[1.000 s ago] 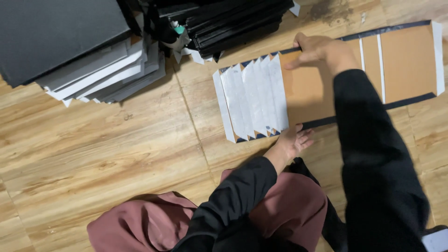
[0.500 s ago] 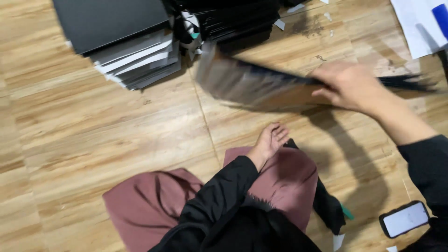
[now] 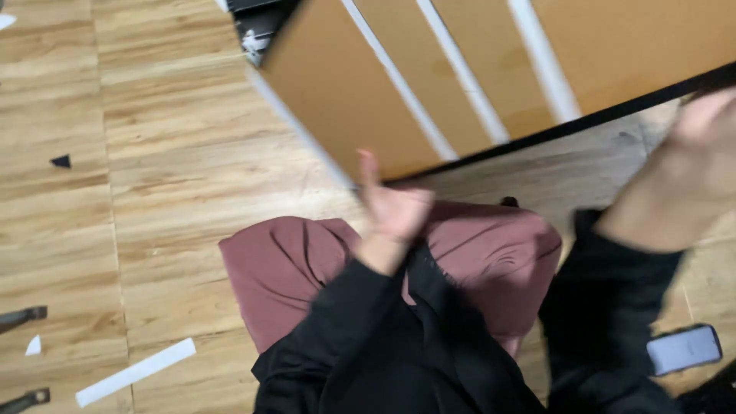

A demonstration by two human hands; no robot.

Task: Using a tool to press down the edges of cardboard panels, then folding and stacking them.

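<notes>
A large brown cardboard panel (image 3: 491, 69) with white strips across it and a black lower edge is lifted off the floor and tilted, filling the top of the head view. My right hand (image 3: 694, 165), blurred, grips it at its black edge on the right. My left hand (image 3: 395, 207) is raised with fingers apart, its thumb touching the panel's lower corner. Both arms wear black sleeves, and my maroon-trousered knees (image 3: 307, 268) are below.
A phone (image 3: 684, 349) lies on the wooden floor at lower right. A white paper strip (image 3: 136, 372) and small scraps (image 3: 61, 161) lie at left, with dark tool ends (image 3: 19, 318) at the left edge. Part of a black stack (image 3: 257, 31) shows at the top.
The panel came off the floor and swung up close to the camera. My left hand rose from the floor to its lower corner. The view shifted away from the stacks.
</notes>
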